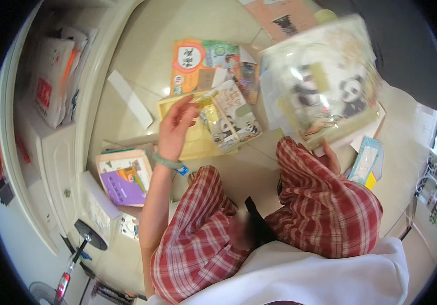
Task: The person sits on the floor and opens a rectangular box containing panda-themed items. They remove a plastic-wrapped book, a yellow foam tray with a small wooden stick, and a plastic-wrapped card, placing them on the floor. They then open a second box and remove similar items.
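Note:
My left hand (177,127), a pale green bangle (168,161) on its wrist, hovers over a shallow yellow box (190,145). Its fingers are loosely bent and apart, with nothing in them. In the box's right part lies a smaller panda-print box (236,109), slightly tilted. Beside my right knee, my right hand (332,158) grips the lower edge of a large clear plastic bag with panda pictures (330,89). The bag is raised and blurred by motion; my knee partly hides that hand.
Colourful books (190,61) lie beyond the yellow box. A white strip (129,99) and a pile of books with a purple cover (122,188) are at left, near a white cabinet (51,178). A blue packet (365,157) lies at right. A dark surface (406,51) stands at far right.

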The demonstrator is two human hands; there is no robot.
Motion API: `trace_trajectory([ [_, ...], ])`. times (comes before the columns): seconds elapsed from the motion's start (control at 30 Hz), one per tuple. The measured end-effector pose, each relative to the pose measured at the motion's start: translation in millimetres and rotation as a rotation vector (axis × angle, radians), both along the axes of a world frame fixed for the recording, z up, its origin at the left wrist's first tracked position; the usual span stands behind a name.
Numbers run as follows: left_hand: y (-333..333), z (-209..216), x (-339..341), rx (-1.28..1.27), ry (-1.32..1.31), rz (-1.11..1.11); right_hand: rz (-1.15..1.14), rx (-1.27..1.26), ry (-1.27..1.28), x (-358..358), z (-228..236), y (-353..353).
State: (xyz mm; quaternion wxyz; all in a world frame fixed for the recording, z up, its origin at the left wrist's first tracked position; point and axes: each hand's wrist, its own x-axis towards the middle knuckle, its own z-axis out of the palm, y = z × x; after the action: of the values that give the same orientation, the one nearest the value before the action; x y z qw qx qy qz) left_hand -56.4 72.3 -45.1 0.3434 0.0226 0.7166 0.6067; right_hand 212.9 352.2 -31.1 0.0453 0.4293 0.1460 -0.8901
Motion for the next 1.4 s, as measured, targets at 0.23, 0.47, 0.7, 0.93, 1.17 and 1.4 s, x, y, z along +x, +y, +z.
trace_trajectory([
  [0.23, -29.6, -78.5, 57.3, -0.212, -0.001, 0.103, 0.969, 0.402, 0.091, 8.6, -32.8, 8.1],
  [0.47, -21.1, -94.6, 111.5, -0.094, -0.331, 0.368, 1.292, 1.224, 0.285, -134.6, -28.9, -9.6],
  [0.7, -21.1, -109.3, 117.1, -0.063, -0.222, 0.428, 2.047, 1.492, 0.274, -231.0, -21.3, -67.5],
  [0.93, -41.4, -90.2, 123.4, 0.104, -0.600, 0.552, 1.847, 1.715, 0.241, -215.0, -48.8, -92.6],
  [1.17, -61.0, -93.6, 143.1, -0.013, -0.965, 0.511, 1.246, 1.528, 0.058, -185.2, -50.7, -47.3],
  [1.4, -54.5, -117.6, 136.8, -0.120, -0.583, 0.386, 1.290, 1.468, -0.106, -171.3, -87.0, -49.2],
])
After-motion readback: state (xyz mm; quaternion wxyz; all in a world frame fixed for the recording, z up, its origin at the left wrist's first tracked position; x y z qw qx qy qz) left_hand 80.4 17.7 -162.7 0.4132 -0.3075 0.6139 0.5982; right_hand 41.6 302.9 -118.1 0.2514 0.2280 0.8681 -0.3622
